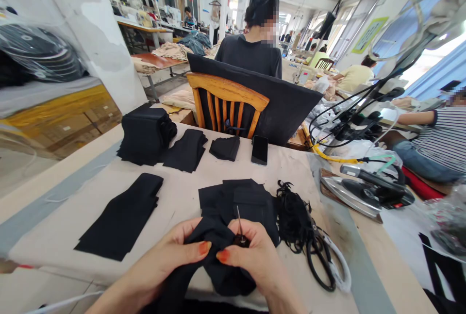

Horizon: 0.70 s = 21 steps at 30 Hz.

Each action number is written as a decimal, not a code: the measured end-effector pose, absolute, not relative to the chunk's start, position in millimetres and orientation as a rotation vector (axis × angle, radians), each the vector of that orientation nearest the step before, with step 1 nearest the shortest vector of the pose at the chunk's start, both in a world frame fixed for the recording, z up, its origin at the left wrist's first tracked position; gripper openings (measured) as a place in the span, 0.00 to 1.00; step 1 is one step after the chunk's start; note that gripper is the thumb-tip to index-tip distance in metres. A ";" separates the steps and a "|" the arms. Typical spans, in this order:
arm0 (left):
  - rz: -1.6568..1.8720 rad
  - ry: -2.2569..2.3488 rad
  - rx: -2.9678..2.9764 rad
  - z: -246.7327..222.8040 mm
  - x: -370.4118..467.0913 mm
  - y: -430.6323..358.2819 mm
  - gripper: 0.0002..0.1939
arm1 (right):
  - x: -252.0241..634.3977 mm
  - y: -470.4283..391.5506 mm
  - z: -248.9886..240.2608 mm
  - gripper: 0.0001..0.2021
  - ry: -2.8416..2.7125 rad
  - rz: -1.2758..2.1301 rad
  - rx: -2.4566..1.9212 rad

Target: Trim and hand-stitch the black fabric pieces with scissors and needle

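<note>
Black fabric [214,236] is stretched between my two hands above the table's front edge. My left hand [178,251] pinches its left part, thumb on top. My right hand [255,251] grips the fabric too, and a thin pointed tool [239,219] with a dark handle stands up between its thumb and fingers. Just beyond my hands lie overlapping black fabric pieces [251,197]. To their right is a tangle of black strips [293,212], touching scissors [320,260] with dark and white handle loops. Another stack of black pieces [122,217] lies to the left.
Along the far edge are a tall black fabric stack [143,134], smaller piles [186,149] [224,148] and a phone [259,150]. An iron [364,190] rests on a board at right, with cables beyond. A wooden chair [227,93] and a seated person [251,54] are ahead.
</note>
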<state>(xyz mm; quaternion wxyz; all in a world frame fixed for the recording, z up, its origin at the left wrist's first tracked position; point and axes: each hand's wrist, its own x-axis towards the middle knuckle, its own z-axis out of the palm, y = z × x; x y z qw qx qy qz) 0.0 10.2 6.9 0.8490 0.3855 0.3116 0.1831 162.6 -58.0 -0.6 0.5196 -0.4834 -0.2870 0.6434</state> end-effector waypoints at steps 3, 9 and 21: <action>0.427 0.684 0.791 4.4 0.2 8.9 0.10 | 163.1 -57.7 -3.4 0.11 -0.711 1.503 -1.246; 0.650 0.890 1.124 -2.7 6.9 3.4 0.07 | 151.3 -65.2 -0.7 0.05 -1.122 0.851 -1.412; 1.291 1.032 1.264 -7.8 11.2 -24.0 0.07 | 111.6 -69.0 -5.5 0.09 -1.411 -0.115 -1.235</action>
